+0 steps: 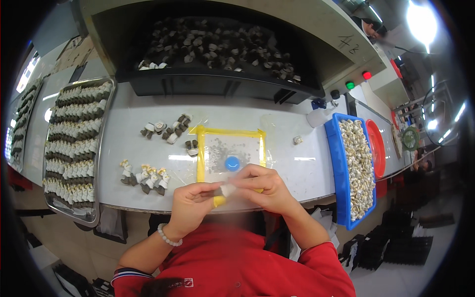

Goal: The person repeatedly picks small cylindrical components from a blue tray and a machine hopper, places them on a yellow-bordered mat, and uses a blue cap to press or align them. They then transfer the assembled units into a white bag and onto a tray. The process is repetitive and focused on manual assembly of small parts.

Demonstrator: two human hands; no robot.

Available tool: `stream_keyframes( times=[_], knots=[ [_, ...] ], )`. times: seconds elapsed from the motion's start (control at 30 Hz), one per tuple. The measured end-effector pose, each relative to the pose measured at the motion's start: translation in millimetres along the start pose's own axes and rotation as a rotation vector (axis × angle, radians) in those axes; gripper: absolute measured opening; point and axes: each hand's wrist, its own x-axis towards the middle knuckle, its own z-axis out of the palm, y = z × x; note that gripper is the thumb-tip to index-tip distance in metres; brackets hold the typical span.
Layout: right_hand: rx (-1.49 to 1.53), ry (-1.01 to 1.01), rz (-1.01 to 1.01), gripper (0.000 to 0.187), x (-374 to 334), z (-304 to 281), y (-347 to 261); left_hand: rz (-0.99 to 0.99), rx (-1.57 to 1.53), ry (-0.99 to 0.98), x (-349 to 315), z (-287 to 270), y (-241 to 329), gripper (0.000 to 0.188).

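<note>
My left hand (pixel 194 204) pinches a small white-and-grey figurine part (pixel 226 190), blurred by motion, above the table's front edge. The thumb and fingers of my right hand (pixel 267 189) close at its white end; whether they hold a second piece is hidden. Yellow covers (pixel 219 201) show at the fingertips. Just beyond my hands, a blue round cap (pixel 232 164) sits inside a yellow-taped rectangle (pixel 201 154) on the wet-spotted tabletop. Left of it lie several assembled figurines (pixel 152 179) with yellow-topped heads, and behind them several headless white-and-grey bodies (pixel 174 132).
A metal tray (pixel 102 143) with rows of figurines stands left. Behind is a black bin (pixel 198 83) of bodies. At right are a blue crate (pixel 338 168) full of small pale pieces, a red basin (pixel 377 148) and a white bottle (pixel 318 118). One loose piece (pixel 297 140) lies nearby.
</note>
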Motion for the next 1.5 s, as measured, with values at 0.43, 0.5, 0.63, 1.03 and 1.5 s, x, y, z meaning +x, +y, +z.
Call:
stream_keyframes(
  times=[0.43, 0.5, 0.63, 1.03, 1.5],
  knots=[
    [-0.642, 0.568, 0.133, 0.029, -29.5, -87.2, 53.9, 0.825, 1.449, 0.151, -42.2, -32.5, 19.4, 0.036],
    [-0.618, 0.571, 0.189, 0.028, -31.4, -83.0, 55.6, 0.812, 1.526, 0.256, -47.2, -37.9, 16.5, 0.036],
    [-0.639, 0.581, 0.136, 0.028, -33.7, -66.3, 59.8, 0.774, 1.583, 0.418, -50.4, -32.9, 17.8, 0.037],
    [-0.539, 0.617, 0.205, 0.029, -52.7, -43.3, 64.5, 0.685, 1.631, 0.52, -39.7, -37.5, 19.0, 0.031],
    [-0.602, 0.591, 0.115, 0.026, -54.6, -45.5, 69.8, 0.507, 1.634, 0.671, -50.1, -44.0, 42.7, 0.063]
  ],
)
